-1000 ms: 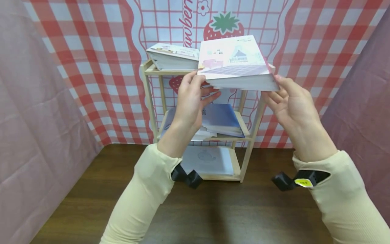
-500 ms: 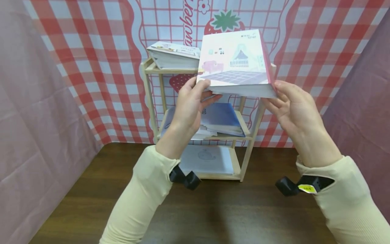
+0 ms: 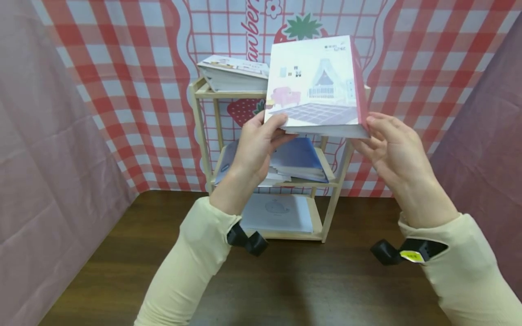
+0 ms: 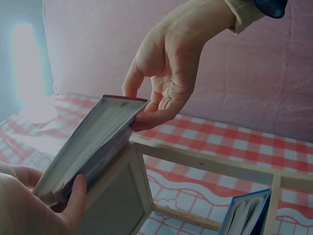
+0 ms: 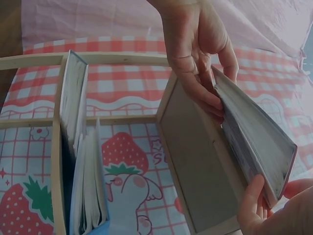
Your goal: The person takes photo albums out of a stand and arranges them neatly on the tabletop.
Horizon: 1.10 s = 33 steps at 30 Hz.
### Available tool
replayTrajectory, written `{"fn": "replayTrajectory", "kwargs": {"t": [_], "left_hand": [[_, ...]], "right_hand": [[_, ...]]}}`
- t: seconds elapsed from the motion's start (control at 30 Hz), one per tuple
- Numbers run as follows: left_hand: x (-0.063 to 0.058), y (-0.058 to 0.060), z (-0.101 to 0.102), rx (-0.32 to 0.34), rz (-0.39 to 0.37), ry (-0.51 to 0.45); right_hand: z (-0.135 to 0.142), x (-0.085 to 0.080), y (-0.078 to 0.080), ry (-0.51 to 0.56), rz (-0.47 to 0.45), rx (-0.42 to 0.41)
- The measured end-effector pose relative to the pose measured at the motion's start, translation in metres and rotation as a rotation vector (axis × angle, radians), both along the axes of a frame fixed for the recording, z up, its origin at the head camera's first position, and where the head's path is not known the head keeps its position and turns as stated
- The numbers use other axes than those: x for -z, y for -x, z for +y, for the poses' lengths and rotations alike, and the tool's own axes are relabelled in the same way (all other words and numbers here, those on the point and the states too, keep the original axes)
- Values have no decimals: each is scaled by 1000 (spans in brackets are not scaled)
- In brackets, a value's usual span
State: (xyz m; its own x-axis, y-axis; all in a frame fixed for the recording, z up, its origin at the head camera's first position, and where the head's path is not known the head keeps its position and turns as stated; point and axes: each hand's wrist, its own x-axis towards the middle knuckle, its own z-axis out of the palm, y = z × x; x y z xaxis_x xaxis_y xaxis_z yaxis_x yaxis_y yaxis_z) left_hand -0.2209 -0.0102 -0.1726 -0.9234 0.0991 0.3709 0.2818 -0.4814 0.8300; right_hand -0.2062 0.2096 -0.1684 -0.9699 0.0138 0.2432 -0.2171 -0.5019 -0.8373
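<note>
A thick white book (image 3: 314, 83) with a red spine and pastel room drawings is held up in front of the shelf's top tier. My left hand (image 3: 254, 147) grips its near left corner, thumb on the cover and fingers underneath. My right hand (image 3: 401, 156) pinches the near right corner at the spine. In the left wrist view the book's page edges (image 4: 93, 142) face the camera, with the left hand (image 4: 39, 200) low and the right hand (image 4: 168, 68) above. The right wrist view shows the book (image 5: 254, 137) between both hands, near the shelf's top board (image 5: 195, 161).
The small wooden shelf (image 3: 334, 210) has three tiers. Another white book (image 3: 234, 74) lies at the top left. Blue folders (image 3: 297, 156) lie on the middle tier, a white whale-printed item (image 3: 277, 213) on the bottom one. A checked cloth (image 3: 440, 90) hangs behind the wooden tabletop (image 3: 195, 280).
The book has tilted up towards the head camera, showing more of its cover. Its near edge has come lower, and both hands have followed while keeping hold.
</note>
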Motion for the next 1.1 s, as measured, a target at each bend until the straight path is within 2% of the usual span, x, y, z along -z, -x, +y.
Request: {"fn": "replayTrajectory", "kwargs": {"t": [0.2,0.3,0.47,0.63,0.83,1.1], "left_hand": [[4,1,-1,11,20,29],[5,1,-1,19,35,38],[6,1,-1,20,16,41],[7,0,-2,15,-6,59],[11,1,-2,18,-2,82],[15,2,-2,20,5,89]], "right_hand": [[-1,3,-2,-59,33,54],[-3,4,-3,-120,68,105],[-8,4,-5,-230,120,160],[-11,4,-7,-284,144,153],[-10,6,-9,-351,124,159],[-9,9,-8,-353,101,141]]}}
